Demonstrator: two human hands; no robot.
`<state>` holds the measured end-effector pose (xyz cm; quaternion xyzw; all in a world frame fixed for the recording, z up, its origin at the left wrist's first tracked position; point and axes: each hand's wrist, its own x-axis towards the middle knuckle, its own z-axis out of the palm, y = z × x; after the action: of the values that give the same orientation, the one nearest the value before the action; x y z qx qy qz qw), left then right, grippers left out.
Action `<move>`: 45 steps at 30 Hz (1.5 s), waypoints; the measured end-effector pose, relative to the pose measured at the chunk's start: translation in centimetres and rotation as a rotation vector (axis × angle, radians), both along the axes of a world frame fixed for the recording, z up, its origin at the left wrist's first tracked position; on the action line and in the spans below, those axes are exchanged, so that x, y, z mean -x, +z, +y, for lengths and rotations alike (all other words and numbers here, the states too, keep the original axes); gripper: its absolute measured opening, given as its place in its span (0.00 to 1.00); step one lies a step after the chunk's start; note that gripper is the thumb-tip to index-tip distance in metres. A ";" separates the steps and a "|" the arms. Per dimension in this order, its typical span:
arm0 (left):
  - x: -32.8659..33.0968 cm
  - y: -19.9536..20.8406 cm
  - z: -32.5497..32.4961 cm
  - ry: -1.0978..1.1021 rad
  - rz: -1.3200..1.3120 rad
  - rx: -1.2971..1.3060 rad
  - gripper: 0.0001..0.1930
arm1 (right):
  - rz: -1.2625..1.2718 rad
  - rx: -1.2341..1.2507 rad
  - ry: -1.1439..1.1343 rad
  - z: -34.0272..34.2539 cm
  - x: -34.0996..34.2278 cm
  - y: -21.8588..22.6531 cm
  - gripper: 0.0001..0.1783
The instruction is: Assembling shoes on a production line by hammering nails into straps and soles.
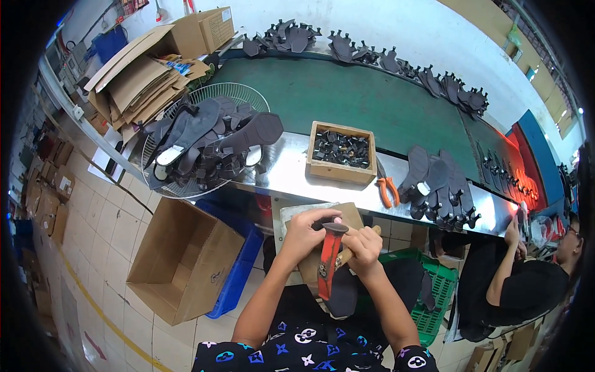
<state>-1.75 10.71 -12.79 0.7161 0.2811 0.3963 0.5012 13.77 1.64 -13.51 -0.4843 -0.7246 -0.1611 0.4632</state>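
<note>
Wrapped round the wooden handle of a red hammer (328,266) are the fingers of my right hand (363,245). The hammer's dark round face points up and away from me. Just left of it, my left hand (304,234) is closed in a pinch, its fingertips close to the hammer face; what they hold, if anything, is hidden. Both hands are over a brown board (348,214) in front of the bench. A dark sandal sole (341,302) shows below the hammer head, partly covered by it.
A wooden box (342,172) of small dark parts, orange-handled pliers (389,192) and dark sandals (434,180) lie on the bench. A wire basket (263,99) of sandals stands left, above a cardboard box (186,260). A green crate (434,291) and a co-worker (527,285) are at right.
</note>
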 end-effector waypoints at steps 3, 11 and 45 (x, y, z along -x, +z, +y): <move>0.5 -0.3 0.3 -0.064 -0.029 0.009 0.19 | 0.036 0.047 -0.010 -0.2 0.3 0.9 0.11; 0.5 0.4 0.9 -0.153 0.044 0.078 0.15 | 0.218 0.217 0.028 0.1 -0.3 2.2 0.17; 1.1 1.1 2.3 -0.240 0.089 0.013 0.16 | 1.235 0.619 -0.047 -8.5 -0.5 6.0 0.09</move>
<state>-2.86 13.01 -11.68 0.7582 0.2180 0.2995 0.5365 14.25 -6.82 -7.54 -0.6127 -0.3301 0.3483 0.6279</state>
